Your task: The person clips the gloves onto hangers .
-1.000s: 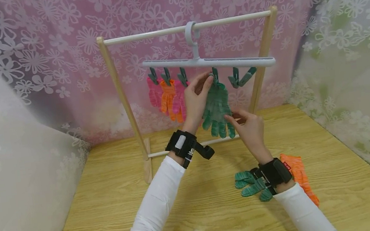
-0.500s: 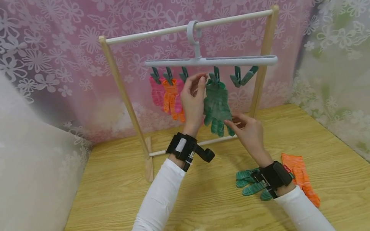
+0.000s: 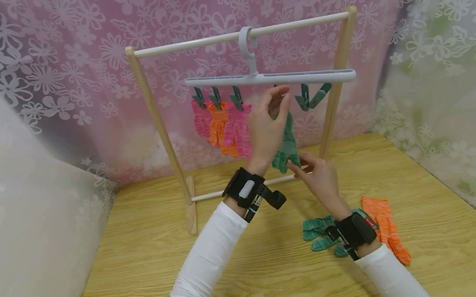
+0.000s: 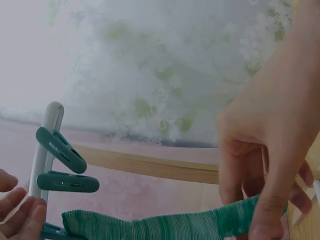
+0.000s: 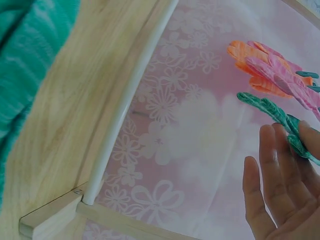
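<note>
A green knit glove (image 3: 288, 144) hangs fingers down from a clothespin (image 4: 54, 232) on the grey hanger (image 3: 287, 78). My left hand (image 3: 269, 130) is at that clothespin, thumb and fingers pinching its upper end; in the head view the hand hides the clip and part of the cuff. Lower down, my right hand (image 3: 323, 182) pinches a finger of the same glove between thumb and fingertips. The right wrist view shows the glove's green fingers (image 5: 267, 106) at my right fingertips. To the left hang a pink glove (image 3: 201, 118), an orange glove (image 3: 217, 127) and another pink glove (image 3: 239, 128).
Two free green clothespins (image 4: 67, 182) hang on the hanger's right end. A wooden rack (image 3: 155, 114) with a white top rail carries the hanger. Below my right wrist, a green glove (image 3: 318, 230) and an orange glove (image 3: 389, 229) lie on the wooden table (image 3: 147, 278).
My left hand first moved left off the clothespin, then back right onto it, now covering the clip and the cuff. My right hand moved slightly down, still holding the glove's finger.
</note>
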`<state>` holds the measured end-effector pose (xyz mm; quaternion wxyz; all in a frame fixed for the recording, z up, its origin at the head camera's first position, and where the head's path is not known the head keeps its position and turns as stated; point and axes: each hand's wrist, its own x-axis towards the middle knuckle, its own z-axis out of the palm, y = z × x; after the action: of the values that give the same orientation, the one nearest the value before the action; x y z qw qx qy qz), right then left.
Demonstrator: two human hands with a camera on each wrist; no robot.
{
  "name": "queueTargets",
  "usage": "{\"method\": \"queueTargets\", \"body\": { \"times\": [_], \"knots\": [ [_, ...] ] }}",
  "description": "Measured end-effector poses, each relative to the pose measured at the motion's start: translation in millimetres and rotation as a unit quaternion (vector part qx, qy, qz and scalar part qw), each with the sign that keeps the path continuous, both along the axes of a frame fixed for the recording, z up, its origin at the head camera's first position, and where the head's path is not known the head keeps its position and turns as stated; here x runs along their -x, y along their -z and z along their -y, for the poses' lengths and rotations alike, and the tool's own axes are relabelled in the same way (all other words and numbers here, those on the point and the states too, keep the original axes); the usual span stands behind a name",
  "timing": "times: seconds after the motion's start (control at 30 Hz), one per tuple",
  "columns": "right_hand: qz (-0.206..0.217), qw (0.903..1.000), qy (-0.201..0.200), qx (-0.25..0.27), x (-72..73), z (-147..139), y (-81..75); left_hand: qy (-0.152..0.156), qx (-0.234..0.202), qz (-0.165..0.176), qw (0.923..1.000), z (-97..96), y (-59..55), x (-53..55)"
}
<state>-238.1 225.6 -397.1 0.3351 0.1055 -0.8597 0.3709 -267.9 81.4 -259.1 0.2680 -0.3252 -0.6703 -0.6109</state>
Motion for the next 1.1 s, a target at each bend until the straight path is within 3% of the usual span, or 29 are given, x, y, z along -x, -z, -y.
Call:
{"method": "queueTargets", "body": {
  "times": [0.27,0.43,0.6,0.93,1.1],
  "knots": [
    [0.007,0.9994,-0.006,-0.032,-5.2,-3.7,7.5,-0.041,0.086,-0.031,0.9949,-9.5,-1.7,-0.7],
    [0.054,0.9976,-0.034,-0.028,-14.1,-9.3,11.4,-0.016,0.076,-0.013,0.9969,-10.0,0.6,0.6],
    [0.120,0.9911,-0.017,-0.057,-30.0,-23.2,14.1,0.003,0.075,-0.007,0.9971,-12.6,0.5,2.6],
    [0.174,0.9695,0.030,-0.170,-67.9,-40.9,24.0,0.029,0.086,0.041,0.9950,-14.6,1.9,3.1],
    [0.232,0.9414,0.033,-0.242,-86.3,-47.6,33.5,0.049,0.054,0.055,0.9958,-16.0,4.6,5.5]
  ]
}}
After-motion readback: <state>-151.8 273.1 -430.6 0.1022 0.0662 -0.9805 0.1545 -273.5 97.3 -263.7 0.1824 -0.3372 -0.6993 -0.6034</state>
